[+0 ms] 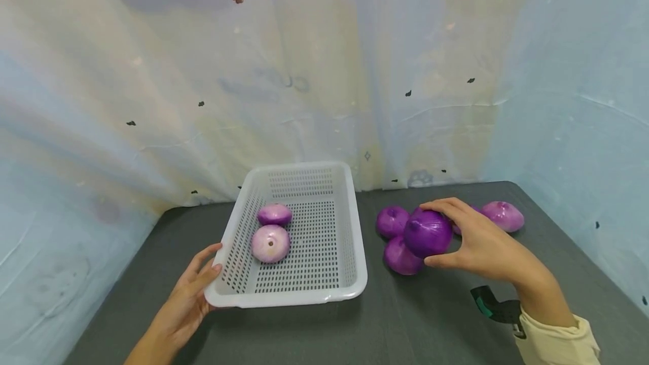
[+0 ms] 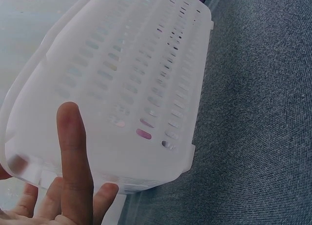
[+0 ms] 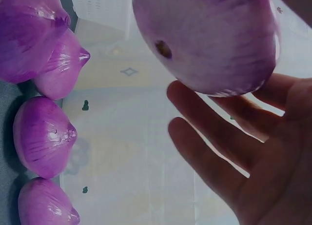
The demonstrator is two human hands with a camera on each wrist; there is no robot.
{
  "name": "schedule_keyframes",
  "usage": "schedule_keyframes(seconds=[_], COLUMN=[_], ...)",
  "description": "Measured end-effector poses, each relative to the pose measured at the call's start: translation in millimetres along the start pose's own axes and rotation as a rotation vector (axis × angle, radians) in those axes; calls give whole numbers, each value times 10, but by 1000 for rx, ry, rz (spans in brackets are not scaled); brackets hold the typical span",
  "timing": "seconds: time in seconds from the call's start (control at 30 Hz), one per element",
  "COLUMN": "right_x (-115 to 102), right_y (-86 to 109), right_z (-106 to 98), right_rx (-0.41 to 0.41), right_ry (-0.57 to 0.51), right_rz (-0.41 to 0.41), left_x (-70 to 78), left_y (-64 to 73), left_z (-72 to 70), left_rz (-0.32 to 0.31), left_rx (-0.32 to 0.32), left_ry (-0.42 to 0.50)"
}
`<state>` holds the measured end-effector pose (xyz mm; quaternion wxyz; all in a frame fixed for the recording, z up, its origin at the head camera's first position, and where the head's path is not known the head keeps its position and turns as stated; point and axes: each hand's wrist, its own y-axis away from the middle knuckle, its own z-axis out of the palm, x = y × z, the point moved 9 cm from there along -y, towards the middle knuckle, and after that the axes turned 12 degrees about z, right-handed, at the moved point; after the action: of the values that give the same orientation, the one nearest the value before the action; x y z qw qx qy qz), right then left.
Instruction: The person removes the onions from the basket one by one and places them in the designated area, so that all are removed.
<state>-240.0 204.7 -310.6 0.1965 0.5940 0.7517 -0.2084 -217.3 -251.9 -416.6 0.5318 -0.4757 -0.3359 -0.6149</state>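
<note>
My right hand [image 1: 481,244] holds a purple onion [image 1: 428,234] between thumb and fingers, raised over the others on the table. The right wrist view shows the underside of this onion [image 3: 209,44], with a brown root spot. At the near left corner of a white perforated plastic basket [image 1: 284,299], my left hand [image 1: 185,297] grips the rim and wall. Inside the basket, toward its left side, lie two onions, a purple one [image 1: 274,214] and a paler one [image 1: 271,244]. Two purple onions, one farther back [image 1: 391,221] and one nearer [image 1: 401,258], sit beside the held onion.
A pinkish onion [image 1: 503,216] lies farther right, with another partly hidden behind my right hand. Dark grey cloth covers the table [image 1: 405,320]. A pale patterned curtain [image 1: 324,72] hangs along the back and sides. A black strap [image 1: 499,307] is on my right wrist.
</note>
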Motion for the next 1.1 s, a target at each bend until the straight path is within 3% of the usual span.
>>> schedule_keyframes(seconds=[0.23, 0.57, 1.1], right_x=[-7, 19, 160], right_y=[15, 20, 20], right_z=[-9, -10, -82], right_rx=[24, -29, -8], right_ry=[3, -85, 41], right_rz=[-17, 17, 15], left_x=[-2, -1, -17], left_y=[-11, -5, 9], left_z=[-25, -14, -14], left_rz=[-20, -32, -31], left_rx=[40, 43, 56], left_ry=[-41, -17, -41])
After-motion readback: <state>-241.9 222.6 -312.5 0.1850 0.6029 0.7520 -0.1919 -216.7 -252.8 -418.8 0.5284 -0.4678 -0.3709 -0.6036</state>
